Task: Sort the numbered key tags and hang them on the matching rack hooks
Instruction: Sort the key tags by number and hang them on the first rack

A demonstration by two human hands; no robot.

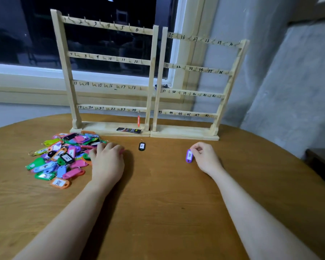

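Two wooden racks stand at the table's far side: the left rack (109, 59) numbered 1 to 24, the right rack (197, 69) numbered 25 to 48. A red tag (138, 121) hangs on hook 24. A pile of coloured key tags (62, 156) lies at the left. My left hand (107, 158) rests at the pile's right edge, fingers curled over a pink tag (122, 151) that barely shows. My right hand (204, 156) pinches a purple tag marked 8 (189, 156) just above the table. A black tag marked 1 (141, 146) lies alone between my hands.
The round wooden table (158, 194) carries everything. A small black packet (129, 130) lies on the left rack's base. A window and grey wall stand behind the racks. A dark piece of furniture (321, 162) sits off the table's right edge.
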